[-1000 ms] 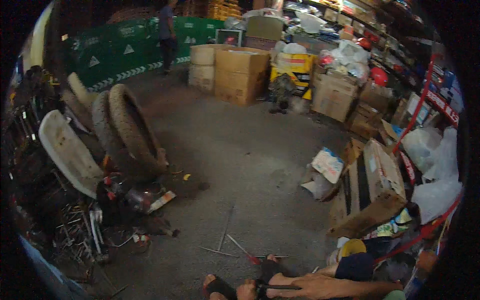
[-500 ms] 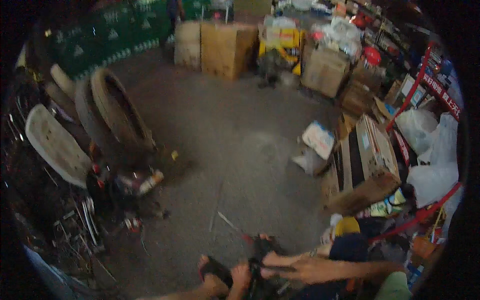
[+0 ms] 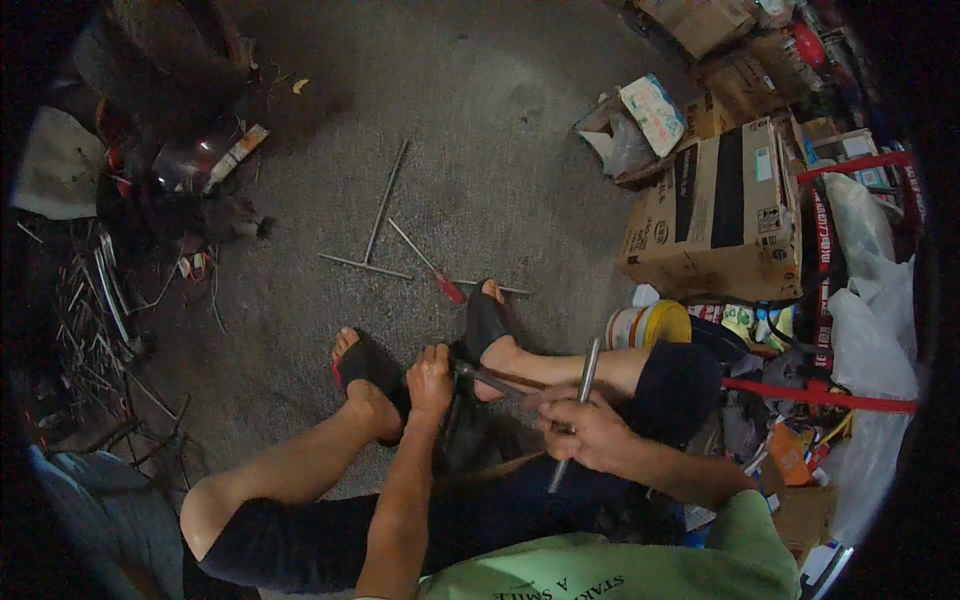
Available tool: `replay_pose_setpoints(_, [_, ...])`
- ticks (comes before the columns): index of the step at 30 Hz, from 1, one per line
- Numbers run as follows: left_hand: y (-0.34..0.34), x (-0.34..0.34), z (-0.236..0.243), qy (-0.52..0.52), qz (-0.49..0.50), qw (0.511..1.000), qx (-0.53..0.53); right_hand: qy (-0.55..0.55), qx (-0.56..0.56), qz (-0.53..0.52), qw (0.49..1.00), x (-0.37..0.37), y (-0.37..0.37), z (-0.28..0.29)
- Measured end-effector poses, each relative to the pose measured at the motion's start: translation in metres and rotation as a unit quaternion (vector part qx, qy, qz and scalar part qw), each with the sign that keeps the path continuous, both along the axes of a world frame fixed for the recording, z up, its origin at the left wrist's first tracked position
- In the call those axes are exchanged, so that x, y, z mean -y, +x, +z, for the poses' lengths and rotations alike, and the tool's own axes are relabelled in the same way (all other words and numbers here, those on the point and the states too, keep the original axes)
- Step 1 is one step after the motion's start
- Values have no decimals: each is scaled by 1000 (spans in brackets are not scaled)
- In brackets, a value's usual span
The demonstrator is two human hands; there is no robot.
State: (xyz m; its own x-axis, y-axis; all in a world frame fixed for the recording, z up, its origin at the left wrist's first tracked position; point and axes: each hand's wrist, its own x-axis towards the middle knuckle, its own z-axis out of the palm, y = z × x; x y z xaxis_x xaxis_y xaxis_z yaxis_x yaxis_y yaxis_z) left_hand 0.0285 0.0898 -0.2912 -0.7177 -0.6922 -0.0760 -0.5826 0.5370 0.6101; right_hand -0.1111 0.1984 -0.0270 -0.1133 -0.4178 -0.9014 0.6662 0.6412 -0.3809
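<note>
My right hand is wrapped round a T-handle wrench, whose crossbar sticks out above and below the fist. The wrench's shaft slants left, and its tip meets a dark part held low between my feet. My left hand is closed at that dark part; its shape is mostly hidden. On the floor ahead lies a second T-handle wrench. Beside it is a screwdriver with a red handle, and a thin metal rod lies by my right foot.
Metal rods and scrap lie heaped at the left, below dark tyres. A large cardboard box stands at the right, with a yellow-lidded tub near my right knee. Red straps and plastic bags crowd the right edge.
The view has tipped down and steadied, bringing my hands, legs and the floor tools higher in the picture. The T-handle wrench in my right hand now shows clearly.
</note>
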Motion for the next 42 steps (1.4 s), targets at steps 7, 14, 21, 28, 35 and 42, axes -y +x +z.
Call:
replay_pose_setpoints(7, [-4, -2, 0, 22, 38, 999, 1, 6, 54, -103, 993, 14, -3, 3])
replay_pose_setpoints(14, [12, 10, -5, 336, 191, 922, -34, 11, -115, 129, 985, -12, -17, 33])
replay_pose_setpoints(21, [21, 8, -36, 445, 257, 851, -108, -34, -290, 309, 905, -29, -16, 21])
replay_pose_setpoints(28, [15, 8, -20, 413, 238, 876, -76, -42, -278, 350, 893, -21, -10, 21])
replay_pose_setpoints(35, [15, 2, -27, 361, 227, 903, -55, -84, -336, 435, 831, -24, -10, 10])
replay_pose_setpoints(42, [21, 0, -57, 323, 206, 923, -30, -103, -322, 624, 704, 8, -18, 29])
